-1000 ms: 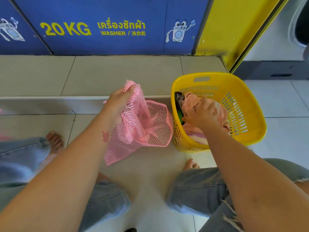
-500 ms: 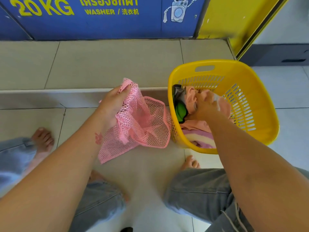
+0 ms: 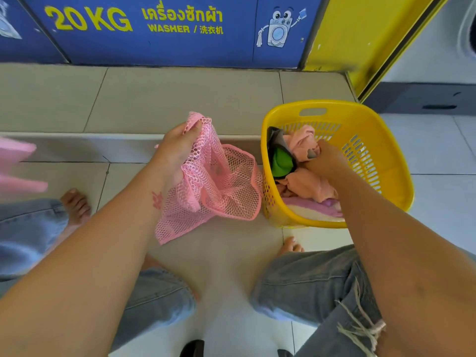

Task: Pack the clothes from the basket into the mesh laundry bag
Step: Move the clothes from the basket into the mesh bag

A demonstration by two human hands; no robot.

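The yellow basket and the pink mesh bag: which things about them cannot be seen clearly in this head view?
- Yellow basket, head view: its lower clothes are hidden by the peach garment and the right hand.
- Pink mesh bag: folds and the left hand hide whether anything lies inside.
- Pink item at the left edge: cut off and blurred, unidentifiable.
- Green item: mostly buried; its type is unclear.

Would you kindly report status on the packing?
Left hand holds pink mesh bag open. Right hand grips peach garment inside yellow basket. Nothing obstructing.
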